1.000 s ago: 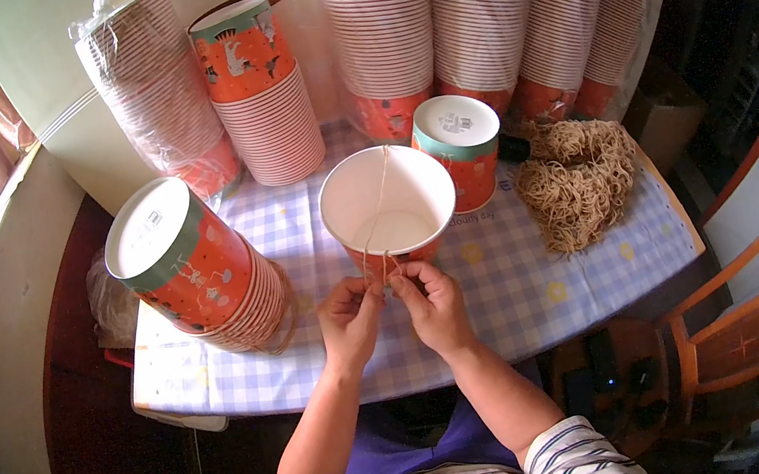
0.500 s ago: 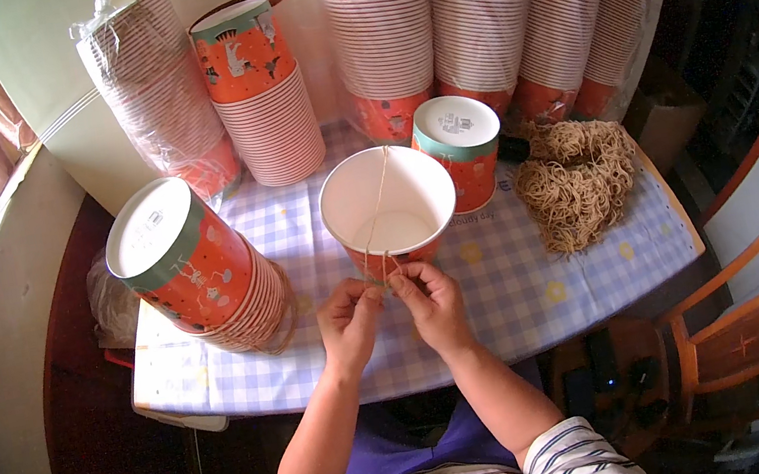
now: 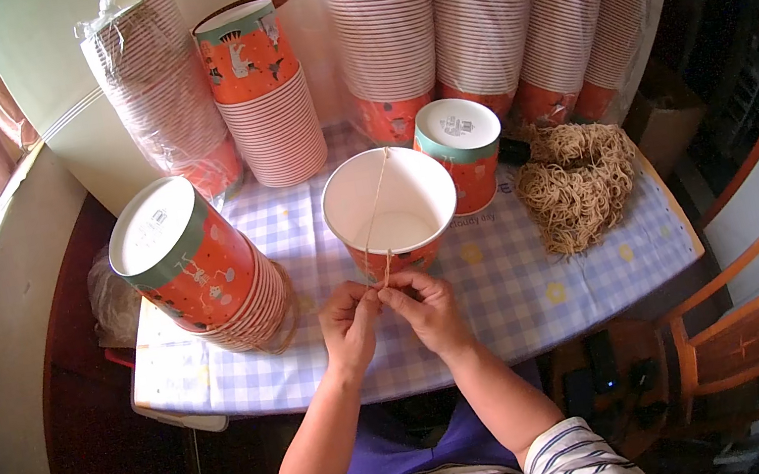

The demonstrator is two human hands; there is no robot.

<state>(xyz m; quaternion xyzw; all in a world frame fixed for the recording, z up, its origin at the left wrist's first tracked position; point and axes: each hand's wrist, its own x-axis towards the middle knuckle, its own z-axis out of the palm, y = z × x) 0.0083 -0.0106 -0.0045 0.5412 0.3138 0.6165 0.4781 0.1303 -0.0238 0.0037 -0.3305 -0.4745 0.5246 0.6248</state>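
Observation:
An orange paper bucket with a white inside [image 3: 393,199] stands upright, its mouth toward me. A thin tan string [image 3: 378,199] runs across its mouth from the far rim to the near rim. Just in front of the near rim, my left hand [image 3: 352,322] pinches the string between thumb and forefinger. My right hand [image 3: 425,308] is closed beside it, fingertips touching the left hand's and gripping the string too. The exact crossing of the string between the fingertips is hidden. Behind the bucket on the right, an upturned orange bucket [image 3: 464,162] stands close by.
A leaning stack of nested buckets [image 3: 192,258] with string loops around it is at left. Bagged bucket stacks [image 3: 382,26] and a loose stack [image 3: 274,134] line the back. A tangled pile of tan string [image 3: 580,188] lies right, on the checked tablecloth [image 3: 511,305].
My hands have drawn closer together, the right one shifting slightly left until the fingertips meet. The bucket looks practically the same.

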